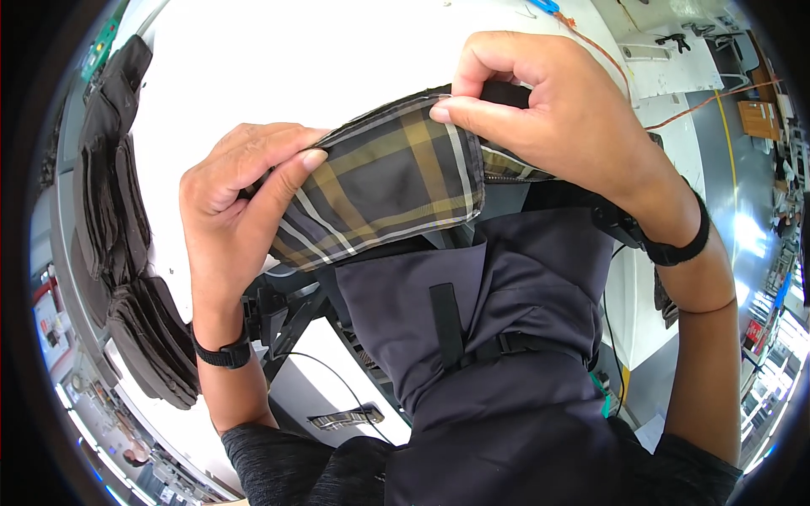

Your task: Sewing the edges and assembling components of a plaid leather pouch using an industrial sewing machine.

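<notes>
Between both hands a plaid fabric piece point(384, 173) in dark grey, olive-yellow and white stretches over the near edge of the white table. My left hand point(245, 190) pinches its upper left edge between thumb and fingers. Farther right, my right hand point(540, 101) grips the upper edge near a stitched corner, thumb in front. Dark cloth shows behind the plaid along the top edge and under my right palm. Below the right corner, a second bit of plaid with what looks like a zipper point(515, 175) peeks out. The fabric's lower edge hangs near my grey apron point(422, 287).
Stacks of dark folded fabric point(114, 185) lie along the table's left side. A blue-handled tool point(547, 6) and an orange cord point(603, 55) are at the far right of the white table point(278, 59). A small plaid strip point(346, 417) rests on a lower white surface. Cables hang from both wrist straps.
</notes>
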Motion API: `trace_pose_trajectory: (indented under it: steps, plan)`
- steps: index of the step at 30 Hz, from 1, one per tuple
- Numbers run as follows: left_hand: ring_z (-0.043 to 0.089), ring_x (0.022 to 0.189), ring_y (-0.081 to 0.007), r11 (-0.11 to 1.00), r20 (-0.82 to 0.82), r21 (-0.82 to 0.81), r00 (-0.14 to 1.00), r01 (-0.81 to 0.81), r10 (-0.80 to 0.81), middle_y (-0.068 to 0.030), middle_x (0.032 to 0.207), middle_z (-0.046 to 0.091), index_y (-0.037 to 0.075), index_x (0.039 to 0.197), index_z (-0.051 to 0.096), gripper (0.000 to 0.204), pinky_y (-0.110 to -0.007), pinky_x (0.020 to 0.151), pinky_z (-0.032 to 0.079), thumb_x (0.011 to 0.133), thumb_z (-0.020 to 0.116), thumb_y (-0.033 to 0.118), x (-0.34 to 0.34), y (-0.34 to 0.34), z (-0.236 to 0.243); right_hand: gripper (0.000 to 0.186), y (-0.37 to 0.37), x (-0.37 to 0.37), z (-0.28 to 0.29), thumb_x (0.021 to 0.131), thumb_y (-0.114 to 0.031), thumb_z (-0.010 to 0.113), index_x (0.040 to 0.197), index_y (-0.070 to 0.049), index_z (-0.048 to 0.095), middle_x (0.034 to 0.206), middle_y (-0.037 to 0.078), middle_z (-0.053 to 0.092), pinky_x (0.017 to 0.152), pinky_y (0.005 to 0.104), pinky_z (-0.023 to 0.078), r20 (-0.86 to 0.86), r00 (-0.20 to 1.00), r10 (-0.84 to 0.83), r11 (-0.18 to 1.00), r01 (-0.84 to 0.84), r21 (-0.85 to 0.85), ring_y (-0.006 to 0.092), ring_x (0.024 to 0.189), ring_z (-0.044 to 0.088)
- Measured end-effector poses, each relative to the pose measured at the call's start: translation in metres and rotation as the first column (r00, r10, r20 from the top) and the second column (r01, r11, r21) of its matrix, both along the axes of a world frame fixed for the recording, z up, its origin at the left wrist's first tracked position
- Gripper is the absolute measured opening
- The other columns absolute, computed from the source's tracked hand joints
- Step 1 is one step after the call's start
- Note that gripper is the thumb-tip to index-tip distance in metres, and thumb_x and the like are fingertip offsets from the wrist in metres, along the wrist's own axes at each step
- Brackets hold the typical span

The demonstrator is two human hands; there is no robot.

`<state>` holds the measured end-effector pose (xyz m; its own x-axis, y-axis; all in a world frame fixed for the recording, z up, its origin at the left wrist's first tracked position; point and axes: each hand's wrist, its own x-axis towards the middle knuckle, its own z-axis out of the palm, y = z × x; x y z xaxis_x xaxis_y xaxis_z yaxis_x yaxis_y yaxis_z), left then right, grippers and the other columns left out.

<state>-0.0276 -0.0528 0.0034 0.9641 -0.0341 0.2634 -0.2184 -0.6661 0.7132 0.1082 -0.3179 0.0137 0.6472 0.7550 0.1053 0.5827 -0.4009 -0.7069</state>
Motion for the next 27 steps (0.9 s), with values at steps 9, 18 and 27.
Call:
trace_pose_trajectory:
  steps: [9, 18, 27]
  plan:
    - [0.072, 0.089, -0.0199, 1.0, 0.011, 0.012, 1.0, -0.023, 0.023, -0.0104, 0.099, 0.081, 0.001, 0.105, 0.082, 0.018, -0.029, 0.081, 0.055, 0.088, 0.078, -0.003, 0.0, 0.002, 0.001, 0.022, 0.004, 0.0, 0.0, 0.09, -0.015, 0.082, 0.087, -0.003, 0.064, 0.079, 0.001, 0.061, 0.069, 0.0266, 0.047, -0.011, 1.0, 0.0, 1.0, 0.0, 0.013, 0.0097, 0.074, 0.057]
    - [0.074, 0.086, -0.0179, 0.985, -0.044, -0.165, 0.997, 0.051, -0.059, -0.0099, 0.096, 0.08, 0.001, 0.104, 0.081, 0.014, -0.029, 0.078, 0.057, 0.091, 0.08, 0.003, 0.007, 0.002, 0.0, 0.021, 0.033, 0.007, 0.0, 0.1, -0.02, 0.073, 0.113, -0.003, 0.07, 0.093, 0.012, 0.069, 0.074, 0.038, 0.052, 0.268, 0.879, 0.394, 0.913, -0.407, -0.006, 0.0306, 0.08, 0.067]
    - [0.068, 0.089, -0.0095, 0.972, -0.249, -0.173, 0.948, 0.157, -0.198, -0.0028, 0.098, 0.078, 0.0, 0.105, 0.08, 0.01, -0.024, 0.081, 0.053, 0.097, 0.076, 0.005, 0.05, 0.005, 0.027, 0.024, 0.028, 0.004, 0.001, 0.101, -0.018, 0.065, 0.085, -0.001, 0.065, 0.068, 0.017, 0.058, 0.059, 0.0402, 0.043, -0.117, 0.967, 0.225, 0.966, -0.205, 0.16, 0.0304, 0.058, 0.052]
